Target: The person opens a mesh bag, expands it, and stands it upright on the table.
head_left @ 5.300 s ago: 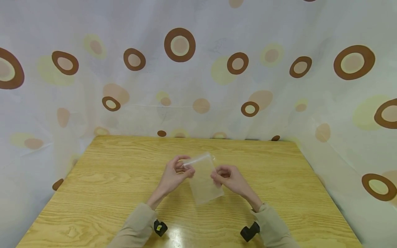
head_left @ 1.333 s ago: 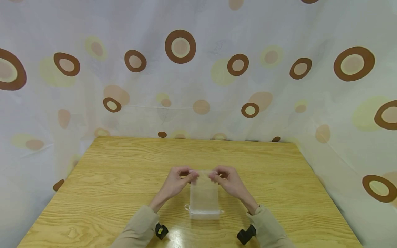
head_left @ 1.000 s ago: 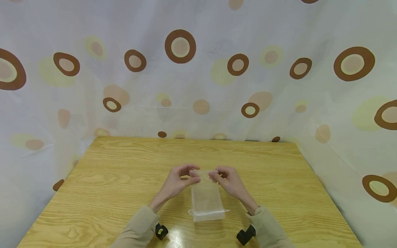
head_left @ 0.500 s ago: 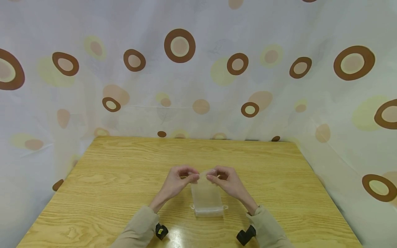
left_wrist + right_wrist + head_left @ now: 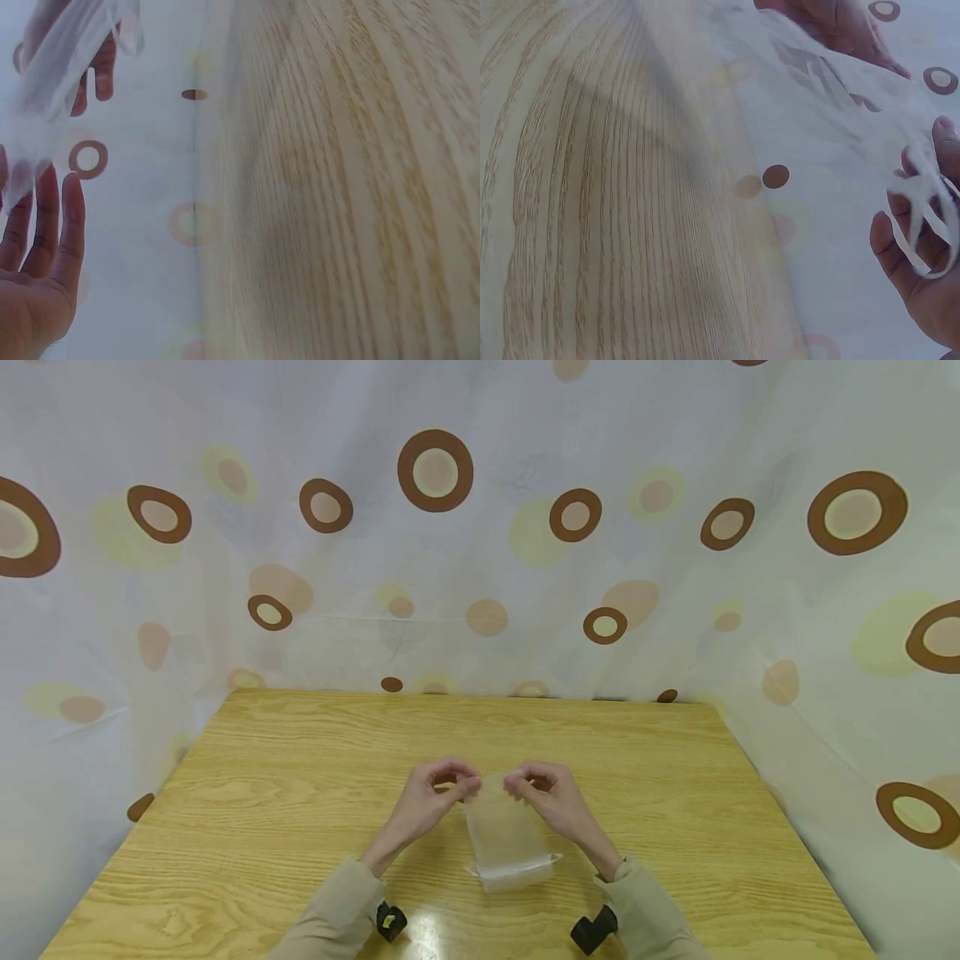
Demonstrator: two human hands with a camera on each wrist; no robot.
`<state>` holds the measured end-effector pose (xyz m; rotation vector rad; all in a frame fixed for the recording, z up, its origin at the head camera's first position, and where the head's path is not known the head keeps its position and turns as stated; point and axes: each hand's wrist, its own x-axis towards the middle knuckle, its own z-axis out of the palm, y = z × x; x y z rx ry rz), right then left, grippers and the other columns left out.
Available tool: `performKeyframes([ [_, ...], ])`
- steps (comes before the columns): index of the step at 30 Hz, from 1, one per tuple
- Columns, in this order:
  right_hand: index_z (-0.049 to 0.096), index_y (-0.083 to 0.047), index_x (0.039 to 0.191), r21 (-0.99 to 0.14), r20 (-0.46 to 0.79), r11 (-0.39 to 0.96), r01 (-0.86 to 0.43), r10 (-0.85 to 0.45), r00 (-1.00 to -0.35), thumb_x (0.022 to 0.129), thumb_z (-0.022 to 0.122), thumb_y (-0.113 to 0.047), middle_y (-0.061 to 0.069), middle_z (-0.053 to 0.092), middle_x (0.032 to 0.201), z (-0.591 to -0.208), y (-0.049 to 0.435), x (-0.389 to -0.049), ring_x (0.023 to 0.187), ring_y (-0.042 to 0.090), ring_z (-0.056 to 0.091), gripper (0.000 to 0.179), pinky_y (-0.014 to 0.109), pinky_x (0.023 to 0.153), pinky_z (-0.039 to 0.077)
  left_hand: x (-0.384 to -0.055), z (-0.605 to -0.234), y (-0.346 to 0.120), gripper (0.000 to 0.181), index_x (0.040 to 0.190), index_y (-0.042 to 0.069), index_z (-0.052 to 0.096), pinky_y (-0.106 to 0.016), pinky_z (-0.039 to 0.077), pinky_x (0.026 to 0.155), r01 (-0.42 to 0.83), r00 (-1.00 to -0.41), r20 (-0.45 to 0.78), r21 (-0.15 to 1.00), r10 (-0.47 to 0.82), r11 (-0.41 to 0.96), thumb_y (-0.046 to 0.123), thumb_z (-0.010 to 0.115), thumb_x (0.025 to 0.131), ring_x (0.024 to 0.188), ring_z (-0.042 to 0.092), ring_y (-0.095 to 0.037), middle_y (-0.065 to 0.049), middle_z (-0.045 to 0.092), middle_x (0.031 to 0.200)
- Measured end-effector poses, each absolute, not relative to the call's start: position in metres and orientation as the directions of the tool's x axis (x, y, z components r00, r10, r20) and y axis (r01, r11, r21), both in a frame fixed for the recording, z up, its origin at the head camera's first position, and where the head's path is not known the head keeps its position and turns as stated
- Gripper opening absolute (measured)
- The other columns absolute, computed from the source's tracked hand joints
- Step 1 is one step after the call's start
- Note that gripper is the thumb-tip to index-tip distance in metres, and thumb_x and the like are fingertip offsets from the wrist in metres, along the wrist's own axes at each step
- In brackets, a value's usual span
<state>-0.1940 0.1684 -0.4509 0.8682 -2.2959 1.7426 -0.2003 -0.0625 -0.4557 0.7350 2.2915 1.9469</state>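
Between the left cuff (image 5: pixel 347 885) and right cuff (image 5: pixel 637 881), toward the near side: whitish drawstring pouch (image 5: pixel 508 835), sheer, flat, roughly rectangular, set slightly askew. Its shiny drawstring (image 5: pixel 517 867) crosses near the end closest to the person, a small loop projecting at either side. Pouch is held up off the table, its far edge spanning the gap between both sets of fingertips, its body extending back toward the person. Left hand (image 5: pixel 429 795) pinches the far left corner between thumb and fingertip; left wrist view shows its other fingers loosely extended. Right hand (image 5: pixel 553 795) pinches the far right corner likewise. Around and beyond: wood-grain table (image 5: pixel 300 760). Farthest: pale cloth (image 5: pixel 480 543) printed with brown rings.
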Motion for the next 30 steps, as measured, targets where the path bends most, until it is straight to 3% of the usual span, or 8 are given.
performKeyframes([
  [6,0.071,0.006,0.088,-0.813,0.482,0.169,-0.557,-0.339,-0.808,0.098,0.062,-0.002,0.022,0.068,0.079,-0.4535,0.1673,-0.1949,0.069,0.018,0.065,0.015,0.029,0.062,0.056,-0.2001,-0.4582,-0.0641,0.040,0.116,-0.005,0.066,-0.025,0.060,0.078,0.297,-0.876,0.242,0.952,0.417,0.069,0.012,0.083,0.084,0.097,0.069,-0.012,-0.029,0.066,0.119],
  [8,0.073,0.004,0.088,-0.805,0.491,0.173,-0.567,-0.341,-0.802,0.097,0.063,-0.001,0.023,0.069,0.079,-0.4541,0.1670,-0.1949,0.070,0.020,0.066,0.014,0.030,0.062,0.057,-0.2001,-0.4588,-0.0637,0.038,0.113,-0.004,0.067,-0.024,0.060,0.077,0.298,-0.874,0.246,0.953,0.419,0.061,0.011,0.083,0.083,0.094,0.069,-0.012,-0.029,0.066,0.116],
  [16,0.073,0.006,0.092,-0.825,0.460,0.157,-0.542,-0.369,-0.808,0.097,0.063,-0.001,0.022,0.070,0.084,-0.4543,0.1650,-0.1932,0.074,0.002,0.063,0.013,0.028,0.063,0.056,-0.2007,-0.4598,-0.0619,0.013,0.097,0.002,0.074,-0.026,0.061,0.076,0.337,-0.877,0.295,0.940,0.380,0.049,0.009,0.078,0.087,0.080,0.067,-0.003,-0.020,0.073,0.097],
  [20,0.071,0.003,0.102,-0.845,0.426,0.163,-0.509,-0.372,-0.825,0.096,0.065,-0.001,0.020,0.068,0.084,-0.4544,0.1650,-0.1922,0.072,0.005,0.062,0.009,0.031,0.059,0.055,-0.2011,-0.4604,-0.0626,0.012,0.096,0.001,0.075,-0.025,0.061,0.075,0.354,-0.875,0.310,0.934,0.373,0.054,0.010,0.076,0.089,0.079,0.067,-0.003,-0.021,0.073,0.096],
  [26,0.060,0.002,0.130,-0.869,0.390,0.146,-0.472,-0.384,-0.837,0.095,0.066,0.000,0.021,0.067,0.088,-0.4523,0.1649,-0.1925,0.073,0.008,0.064,0.036,0.035,0.060,0.056,-0.2017,-0.4614,-0.0639,0.014,0.097,-0.001,0.075,-0.024,0.061,0.076,0.354,-0.878,0.308,0.933,0.367,0.065,0.011,0.074,0.091,0.081,0.067,-0.002,-0.023,0.073,0.097],
  [30,0.058,0.003,0.133,-0.862,0.399,0.151,-0.484,-0.388,-0.831,0.094,0.067,0.000,0.021,0.066,0.082,-0.4514,0.1653,-0.1930,0.071,0.019,0.065,0.040,0.031,0.063,0.057,-0.2016,-0.4619,-0.0643,0.015,0.099,-0.001,0.074,-0.025,0.061,0.077,0.359,-0.879,0.316,0.932,0.357,0.057,0.012,0.071,0.093,0.083,0.067,-0.003,-0.023,0.072,0.098],
])
